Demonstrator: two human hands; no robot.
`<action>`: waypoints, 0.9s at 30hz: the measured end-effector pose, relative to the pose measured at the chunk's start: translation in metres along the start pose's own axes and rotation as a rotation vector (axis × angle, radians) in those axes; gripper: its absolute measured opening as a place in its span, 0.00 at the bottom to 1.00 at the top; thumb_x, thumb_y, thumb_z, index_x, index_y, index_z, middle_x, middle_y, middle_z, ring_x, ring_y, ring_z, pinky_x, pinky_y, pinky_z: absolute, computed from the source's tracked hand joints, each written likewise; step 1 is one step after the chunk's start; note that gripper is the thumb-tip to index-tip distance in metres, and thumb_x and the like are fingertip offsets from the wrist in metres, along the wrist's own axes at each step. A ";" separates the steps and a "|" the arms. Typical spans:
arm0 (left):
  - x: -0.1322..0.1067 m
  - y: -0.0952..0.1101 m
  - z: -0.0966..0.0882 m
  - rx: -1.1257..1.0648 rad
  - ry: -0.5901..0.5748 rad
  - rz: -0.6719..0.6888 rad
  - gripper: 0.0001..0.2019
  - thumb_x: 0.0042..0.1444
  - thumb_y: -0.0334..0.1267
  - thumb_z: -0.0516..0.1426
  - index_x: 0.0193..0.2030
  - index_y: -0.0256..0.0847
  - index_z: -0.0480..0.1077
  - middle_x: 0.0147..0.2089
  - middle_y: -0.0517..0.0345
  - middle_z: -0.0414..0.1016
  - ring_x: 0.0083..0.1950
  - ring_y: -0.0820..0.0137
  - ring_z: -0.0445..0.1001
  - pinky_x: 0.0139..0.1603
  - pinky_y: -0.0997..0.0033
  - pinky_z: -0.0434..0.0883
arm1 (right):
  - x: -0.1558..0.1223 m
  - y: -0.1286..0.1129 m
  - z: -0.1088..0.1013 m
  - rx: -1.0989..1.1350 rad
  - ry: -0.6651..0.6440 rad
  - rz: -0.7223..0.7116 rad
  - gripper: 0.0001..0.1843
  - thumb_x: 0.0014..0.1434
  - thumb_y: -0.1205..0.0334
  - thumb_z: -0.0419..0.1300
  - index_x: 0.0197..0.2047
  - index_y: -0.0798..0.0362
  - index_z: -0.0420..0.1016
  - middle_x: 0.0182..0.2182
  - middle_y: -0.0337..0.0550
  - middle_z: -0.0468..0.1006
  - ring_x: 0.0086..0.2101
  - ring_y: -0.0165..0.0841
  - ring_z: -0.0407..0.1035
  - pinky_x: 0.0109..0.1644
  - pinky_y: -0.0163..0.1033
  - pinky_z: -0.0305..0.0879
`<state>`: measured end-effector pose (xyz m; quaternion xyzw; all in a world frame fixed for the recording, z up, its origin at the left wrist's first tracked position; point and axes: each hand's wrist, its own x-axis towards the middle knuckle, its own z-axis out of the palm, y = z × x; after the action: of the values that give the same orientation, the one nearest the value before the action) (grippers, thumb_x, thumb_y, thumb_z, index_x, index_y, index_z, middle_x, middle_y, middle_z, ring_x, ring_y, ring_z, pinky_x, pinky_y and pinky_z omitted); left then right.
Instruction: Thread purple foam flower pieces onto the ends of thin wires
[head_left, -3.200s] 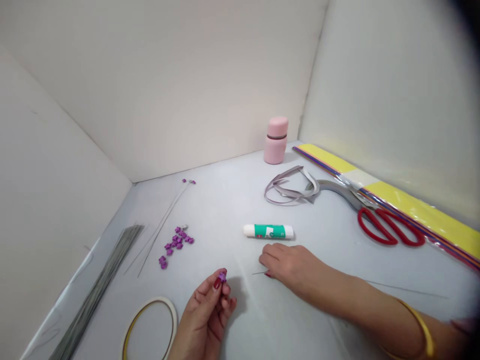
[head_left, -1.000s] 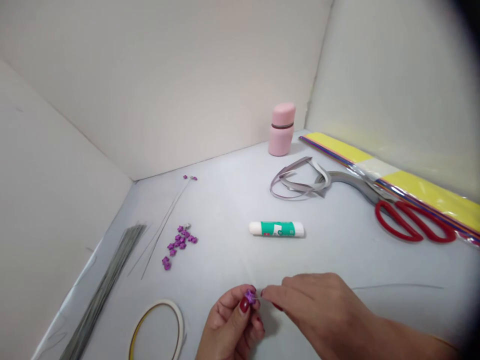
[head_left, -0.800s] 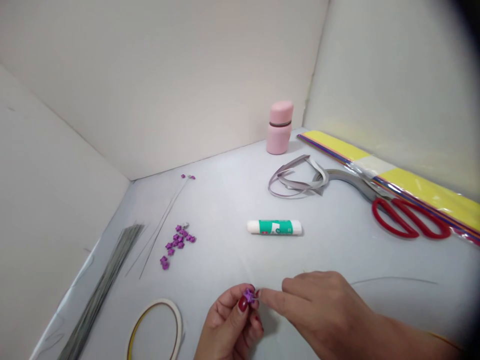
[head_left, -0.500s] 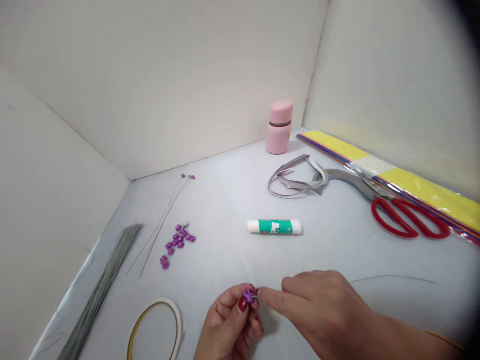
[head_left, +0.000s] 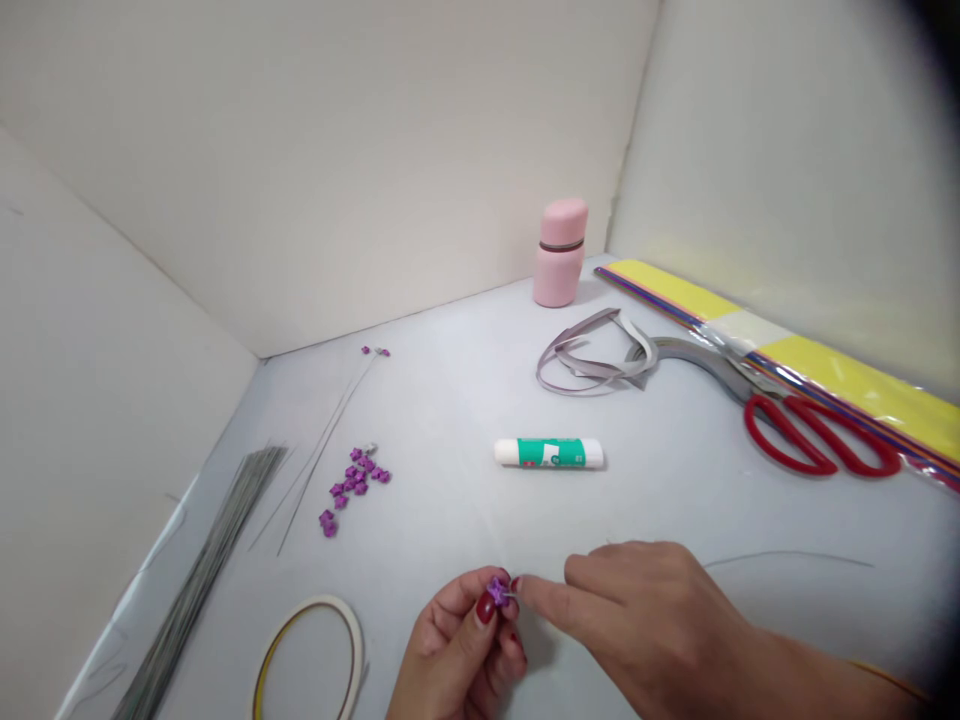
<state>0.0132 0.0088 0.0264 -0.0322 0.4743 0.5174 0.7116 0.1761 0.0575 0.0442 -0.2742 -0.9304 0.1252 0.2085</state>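
A small purple paper star (head_left: 497, 592) is pinched between the thumb and fingertips of my left hand (head_left: 457, 640), near the front of the table. Close beside it, the index finger of my right hand (head_left: 660, 620) meets a short grey wire end at the star. My right hand is closed, its thumb and other fingertips mostly hidden. A thin wire (head_left: 787, 553) comes out beyond the back of that hand and curves to the right. Several more purple stars (head_left: 352, 478) lie in a loose group farther left.
A glue stick (head_left: 549, 453) lies mid-table. Red-handled scissors (head_left: 787, 435), ribbon strips (head_left: 577, 375), yellow packaged paper (head_left: 840, 370) and a pink bottle (head_left: 559, 255) are at right and back. Left are a wire bundle (head_left: 206, 580), two starred wires (head_left: 326, 430) and a tape roll (head_left: 358, 640).
Both hands stay almost still around the star. The view has shifted very slightly; nothing on the table has visibly moved.
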 end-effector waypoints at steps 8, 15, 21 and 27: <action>0.002 -0.002 0.000 0.032 0.022 0.027 0.14 0.23 0.32 0.71 0.23 0.36 0.78 0.18 0.60 0.76 0.16 0.82 0.70 0.21 0.86 0.68 | 0.001 0.001 -0.001 -0.029 -0.012 -0.009 0.14 0.56 0.72 0.46 0.36 0.50 0.71 0.18 0.35 0.69 0.18 0.29 0.61 0.22 0.37 0.47; 0.003 -0.003 -0.005 0.153 0.020 0.161 0.13 0.24 0.37 0.71 0.21 0.36 0.78 0.18 0.60 0.77 0.17 0.83 0.69 0.21 0.88 0.66 | 0.003 0.001 -0.003 -0.048 0.024 -0.037 0.15 0.57 0.73 0.44 0.36 0.51 0.71 0.18 0.35 0.70 0.18 0.28 0.61 0.21 0.37 0.48; 0.002 -0.002 -0.006 0.212 0.017 0.195 0.13 0.24 0.38 0.71 0.21 0.36 0.78 0.18 0.61 0.76 0.18 0.83 0.68 0.22 0.87 0.65 | 0.003 0.001 -0.005 -0.058 0.062 -0.063 0.15 0.58 0.73 0.44 0.34 0.52 0.71 0.17 0.35 0.69 0.18 0.28 0.61 0.21 0.36 0.47; 0.003 -0.002 -0.008 0.209 -0.017 0.174 0.13 0.26 0.38 0.70 0.21 0.35 0.78 0.17 0.61 0.75 0.18 0.84 0.68 0.22 0.88 0.64 | 0.002 0.002 -0.003 -0.069 0.048 -0.072 0.15 0.56 0.74 0.45 0.35 0.52 0.70 0.17 0.34 0.69 0.18 0.28 0.60 0.21 0.37 0.47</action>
<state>0.0102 0.0060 0.0187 0.0876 0.5204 0.5252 0.6675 0.1769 0.0605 0.0470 -0.2506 -0.9381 0.0790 0.2256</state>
